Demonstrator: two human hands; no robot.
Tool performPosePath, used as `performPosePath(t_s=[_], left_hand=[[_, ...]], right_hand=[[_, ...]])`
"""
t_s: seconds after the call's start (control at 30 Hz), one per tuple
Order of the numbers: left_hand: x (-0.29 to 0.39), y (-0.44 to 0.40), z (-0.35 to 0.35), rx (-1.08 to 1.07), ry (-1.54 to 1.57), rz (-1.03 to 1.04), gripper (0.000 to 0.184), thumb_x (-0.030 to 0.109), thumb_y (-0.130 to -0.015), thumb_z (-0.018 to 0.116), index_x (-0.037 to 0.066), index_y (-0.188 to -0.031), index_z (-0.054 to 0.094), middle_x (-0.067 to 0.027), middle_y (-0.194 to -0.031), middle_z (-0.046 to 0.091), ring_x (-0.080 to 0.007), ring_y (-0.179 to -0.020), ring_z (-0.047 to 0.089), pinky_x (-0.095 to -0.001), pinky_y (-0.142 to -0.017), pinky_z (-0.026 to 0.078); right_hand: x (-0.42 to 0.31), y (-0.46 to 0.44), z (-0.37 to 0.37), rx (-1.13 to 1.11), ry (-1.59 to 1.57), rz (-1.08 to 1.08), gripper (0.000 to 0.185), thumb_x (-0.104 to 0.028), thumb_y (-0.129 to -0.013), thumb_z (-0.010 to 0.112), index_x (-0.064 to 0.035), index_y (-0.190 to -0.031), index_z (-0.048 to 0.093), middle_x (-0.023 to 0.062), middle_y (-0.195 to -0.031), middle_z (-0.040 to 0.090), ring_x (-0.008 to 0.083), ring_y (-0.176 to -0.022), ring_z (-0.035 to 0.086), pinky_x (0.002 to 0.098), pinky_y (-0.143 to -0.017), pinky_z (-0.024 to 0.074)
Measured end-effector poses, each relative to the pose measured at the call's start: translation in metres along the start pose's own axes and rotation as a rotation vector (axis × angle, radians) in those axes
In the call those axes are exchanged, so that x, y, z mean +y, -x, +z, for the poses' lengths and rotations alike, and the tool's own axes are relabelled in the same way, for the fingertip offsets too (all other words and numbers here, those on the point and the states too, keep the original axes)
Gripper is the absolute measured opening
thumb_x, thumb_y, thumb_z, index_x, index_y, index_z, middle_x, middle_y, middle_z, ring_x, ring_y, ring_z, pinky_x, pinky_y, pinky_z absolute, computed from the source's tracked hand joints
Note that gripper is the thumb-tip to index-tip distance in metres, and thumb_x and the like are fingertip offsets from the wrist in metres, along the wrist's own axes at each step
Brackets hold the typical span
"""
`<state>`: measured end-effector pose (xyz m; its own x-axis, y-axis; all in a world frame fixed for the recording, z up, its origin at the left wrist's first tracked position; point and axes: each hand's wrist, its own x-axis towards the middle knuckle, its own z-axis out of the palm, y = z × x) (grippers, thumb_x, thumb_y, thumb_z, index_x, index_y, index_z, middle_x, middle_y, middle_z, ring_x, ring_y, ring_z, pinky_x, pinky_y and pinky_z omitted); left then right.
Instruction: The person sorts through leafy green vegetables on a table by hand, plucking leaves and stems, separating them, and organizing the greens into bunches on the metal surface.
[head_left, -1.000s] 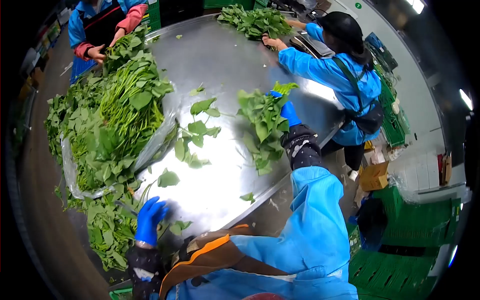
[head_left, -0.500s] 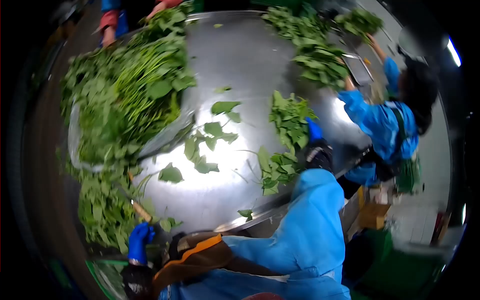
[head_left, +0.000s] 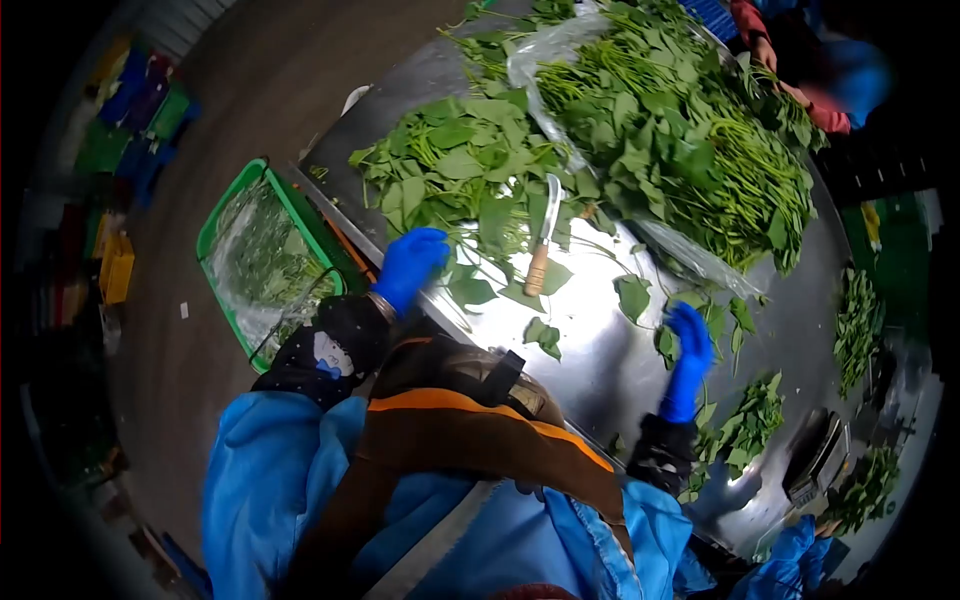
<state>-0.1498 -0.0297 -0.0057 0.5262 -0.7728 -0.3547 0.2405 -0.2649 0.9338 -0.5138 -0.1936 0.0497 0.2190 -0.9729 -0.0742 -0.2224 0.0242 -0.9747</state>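
Observation:
My left hand [head_left: 412,268], in a blue glove, is over the table's near edge beside a pile of leafy greens [head_left: 460,150]. Its fingers are loosely extended, and nothing shows in them. On the right, my blue-gloved right hand [head_left: 690,355] reaches over the metal table among loose leafy sprigs [head_left: 633,297], fingers apart and slightly bent. Between the hands lies a knife [head_left: 537,272] with a wooden handle and curved blade, its tip toward the pile. A small bunch of greens [head_left: 750,425] rests beyond my right wrist.
A large heap of greens [head_left: 690,150] lies on clear plastic [head_left: 700,265] at the far side. A green crate [head_left: 240,190] lined with plastic stands left of the table. One co-worker's hands [head_left: 765,55] touch the heap; another co-worker's blue sleeve [head_left: 790,560] is at lower right, near a scale [head_left: 820,460].
The view has swung left, bringing the green crate into full view. My left hand has moved away from the knife handle. My right hand has come off the small bunch toward loose sprigs.

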Motion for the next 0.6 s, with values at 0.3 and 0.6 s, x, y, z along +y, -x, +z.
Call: performPosePath(t_s=[0.3, 0.6], left_hand=[[-0.009, -0.094, -0.034, 0.025, -0.009, 0.231, 0.036, 0.017, -0.074, 0.058, 0.002, -0.107, 0.051, -0.0121, -0.093, 0.059, -0.0235, -0.087, 0.057, -0.0287, -0.075, 0.044], [0.000, -0.085, -0.118, -0.126, -1.095, 0.657, 0.020, 0.014, -0.067, 0.059, 0.012, -0.087, 0.059, -0.0043, -0.110, 0.052, -0.0245, -0.104, 0.046, -0.0488, -0.098, 0.020]], right_hand=[[-0.041, -0.028, 0.284, -0.560, 0.419, -0.680, 0.042, -0.012, -0.074, 0.060, -0.0099, -0.115, 0.051, 0.0112, -0.119, 0.048, 0.0298, -0.107, 0.046, 0.0361, -0.086, 0.0404], [0.003, -0.083, 0.257, -0.142, 1.171, -0.506, 0.015, -0.013, -0.062, 0.058, -0.0173, -0.074, 0.065, 0.0067, -0.102, 0.058, 0.0300, -0.107, 0.045, 0.0430, -0.093, 0.0285]])
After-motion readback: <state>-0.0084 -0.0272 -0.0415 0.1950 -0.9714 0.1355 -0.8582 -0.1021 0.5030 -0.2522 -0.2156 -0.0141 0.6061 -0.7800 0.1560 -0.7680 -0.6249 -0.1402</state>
